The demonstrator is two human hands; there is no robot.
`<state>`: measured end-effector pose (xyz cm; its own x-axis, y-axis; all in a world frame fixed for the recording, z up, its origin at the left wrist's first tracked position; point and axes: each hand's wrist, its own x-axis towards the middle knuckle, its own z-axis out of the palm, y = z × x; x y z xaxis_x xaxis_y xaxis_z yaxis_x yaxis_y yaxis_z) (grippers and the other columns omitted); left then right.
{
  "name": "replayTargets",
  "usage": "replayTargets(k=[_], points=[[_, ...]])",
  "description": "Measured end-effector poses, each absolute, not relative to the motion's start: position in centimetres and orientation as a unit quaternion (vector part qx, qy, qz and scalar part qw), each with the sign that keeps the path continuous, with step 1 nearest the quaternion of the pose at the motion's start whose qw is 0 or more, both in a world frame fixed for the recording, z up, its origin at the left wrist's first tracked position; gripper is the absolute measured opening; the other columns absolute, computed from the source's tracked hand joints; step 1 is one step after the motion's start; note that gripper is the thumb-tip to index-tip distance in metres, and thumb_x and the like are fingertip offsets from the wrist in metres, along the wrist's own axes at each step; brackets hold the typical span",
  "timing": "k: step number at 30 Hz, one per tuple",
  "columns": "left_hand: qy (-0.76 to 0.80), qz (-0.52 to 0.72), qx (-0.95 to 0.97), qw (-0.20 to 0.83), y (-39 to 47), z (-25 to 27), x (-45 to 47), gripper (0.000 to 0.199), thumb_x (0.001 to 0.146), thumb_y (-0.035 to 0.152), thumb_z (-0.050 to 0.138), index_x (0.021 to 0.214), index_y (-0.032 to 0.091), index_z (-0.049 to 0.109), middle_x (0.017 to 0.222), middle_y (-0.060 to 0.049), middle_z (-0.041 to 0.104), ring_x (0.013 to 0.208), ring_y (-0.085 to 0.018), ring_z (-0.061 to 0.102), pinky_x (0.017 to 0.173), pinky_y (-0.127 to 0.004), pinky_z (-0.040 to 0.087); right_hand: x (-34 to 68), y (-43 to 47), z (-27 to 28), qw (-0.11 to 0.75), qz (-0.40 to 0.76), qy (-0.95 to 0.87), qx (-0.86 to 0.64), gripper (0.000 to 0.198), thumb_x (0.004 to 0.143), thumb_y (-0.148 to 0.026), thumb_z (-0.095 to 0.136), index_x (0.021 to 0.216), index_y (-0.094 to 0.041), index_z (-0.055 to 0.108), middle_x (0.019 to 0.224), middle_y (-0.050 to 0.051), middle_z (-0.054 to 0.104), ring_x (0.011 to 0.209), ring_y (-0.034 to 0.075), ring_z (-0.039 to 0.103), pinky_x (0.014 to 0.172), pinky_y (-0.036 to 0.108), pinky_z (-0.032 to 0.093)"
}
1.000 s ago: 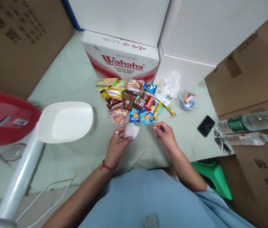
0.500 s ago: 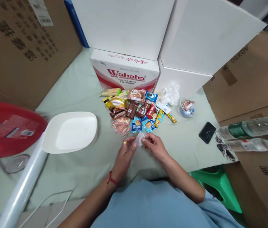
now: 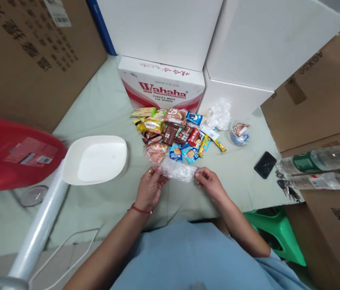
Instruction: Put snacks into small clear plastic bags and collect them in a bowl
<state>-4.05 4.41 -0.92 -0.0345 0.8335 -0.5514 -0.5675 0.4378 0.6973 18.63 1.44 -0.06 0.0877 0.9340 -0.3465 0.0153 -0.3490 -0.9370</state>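
A crinkled piece of clear plastic film (image 3: 178,170) stretches between my two hands, just in front of the snack pile. My left hand (image 3: 151,185) pinches its left end, and my right hand (image 3: 210,183) pinches the right end. Whether it is a bag or a loose sheet I cannot tell. Right behind it lies a heap of wrapped snacks (image 3: 170,134) in brown, yellow, red, blue and pink wrappers. To the right of the heap are a crumpled clear plastic bundle (image 3: 219,115) and a small clear tub (image 3: 240,133) with wrapped snacks in it.
A white basin (image 3: 70,167) stands on the left, beside a red object (image 3: 15,155) and a pale tube (image 3: 38,225). A Wahaba-style white carton, lettered Wahaha (image 3: 162,86), backs the pile. Rightward lie a black phone (image 3: 265,164), keys (image 3: 287,189) and two bottles (image 3: 323,159).
My hands have moved apart, the left one leftward and the right one rightward. The small bunched plastic between them is now drawn out into a wide strip.
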Motion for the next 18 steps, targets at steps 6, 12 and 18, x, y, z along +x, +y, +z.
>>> replayTargets(k=[6,12,18], points=[[0.526,0.504,0.206,0.654,3.8,-0.4,-2.7,0.064,0.052,0.063,0.095,0.082,0.017,0.062,0.074,0.004,0.064,0.070,-0.011,0.061,0.072,-0.027,0.056,18.3,0.5,2.6,0.430,0.241,-0.643,-0.586,0.025,0.099,-0.047,0.063,0.099,-0.023,0.068,0.097,0.006,0.069,0.088,0.022,0.062,0.081,0.037,0.051],[0.518,0.491,0.243,0.657,3.3,-0.6,-2.1,0.059,0.060,0.067,0.089,0.081,0.018,0.063,0.076,0.003,0.065,0.073,-0.014,0.062,0.073,-0.029,0.055,15.4,1.2,0.8,0.268,0.140,-0.828,-0.472,0.020,0.103,-0.039,0.061,0.101,-0.022,0.071,0.096,0.010,0.071,0.092,0.026,0.060,0.081,0.041,0.050],[0.533,0.473,0.219,0.667,3.3,-0.9,-3.4,0.056,0.059,0.062,0.090,0.079,0.020,0.058,0.071,0.005,0.061,0.066,-0.012,0.060,0.069,-0.029,0.056,15.3,1.0,-0.9,0.331,0.215,-0.770,-0.502,0.023,0.106,-0.039,0.056,0.098,-0.022,0.068,0.085,0.006,0.068,0.084,0.022,0.059,0.078,0.036,0.049]])
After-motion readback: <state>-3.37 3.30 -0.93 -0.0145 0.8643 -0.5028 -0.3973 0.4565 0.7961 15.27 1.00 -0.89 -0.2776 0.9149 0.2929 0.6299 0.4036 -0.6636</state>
